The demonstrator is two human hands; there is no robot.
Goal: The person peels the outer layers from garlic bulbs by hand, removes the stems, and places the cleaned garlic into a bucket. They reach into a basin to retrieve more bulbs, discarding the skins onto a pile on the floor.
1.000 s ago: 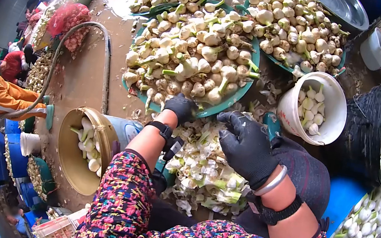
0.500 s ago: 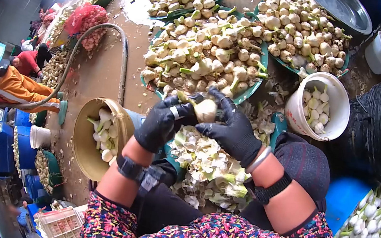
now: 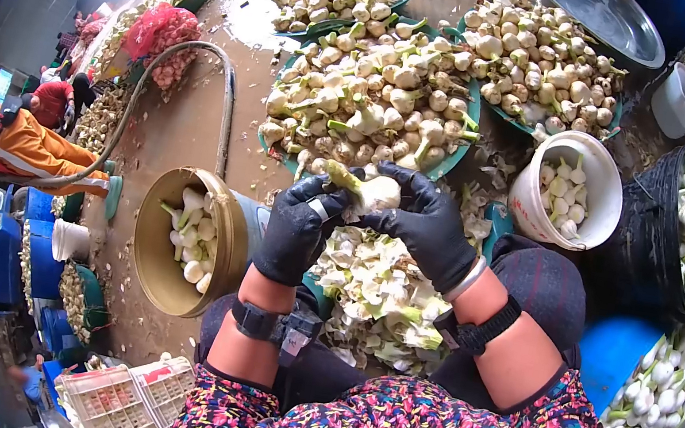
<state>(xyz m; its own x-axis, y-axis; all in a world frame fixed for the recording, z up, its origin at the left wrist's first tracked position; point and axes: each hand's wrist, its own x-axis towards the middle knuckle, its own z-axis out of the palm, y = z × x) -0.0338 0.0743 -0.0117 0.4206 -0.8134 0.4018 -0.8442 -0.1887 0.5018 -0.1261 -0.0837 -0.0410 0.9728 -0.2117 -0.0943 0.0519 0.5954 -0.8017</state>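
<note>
Between my two black-gloved hands is a garlic bulb (image 3: 381, 193) with a short greenish stem pointing left. My left hand (image 3: 297, 229) is closed at the stem side, its fingertips against the bulb's lower left. On the other side, my right hand (image 3: 427, 232) grips the bulb with thumb below and fingers above. Loose peeled skins (image 3: 379, 296) are heaped beneath my hands, between my knees. Just beyond them lies a wide green basin (image 3: 473, 109) heaped with unpeeled garlic bulbs (image 3: 367, 115).
To the left stands a tan bucket (image 3: 142, 281) with whiter bulbs inside; to the right, a white bucket (image 3: 531, 212) holds more. A black tub (image 3: 639, 234) full of white bulbs is farther right. A hose (image 3: 224, 128) crosses the wet floor. A person in orange trousers (image 3: 47, 154) is at far left.
The bulb has turned between my fingers and moved slightly right, showing more white surface. My left forearm has shifted to the right, and the view has moved a little.
</note>
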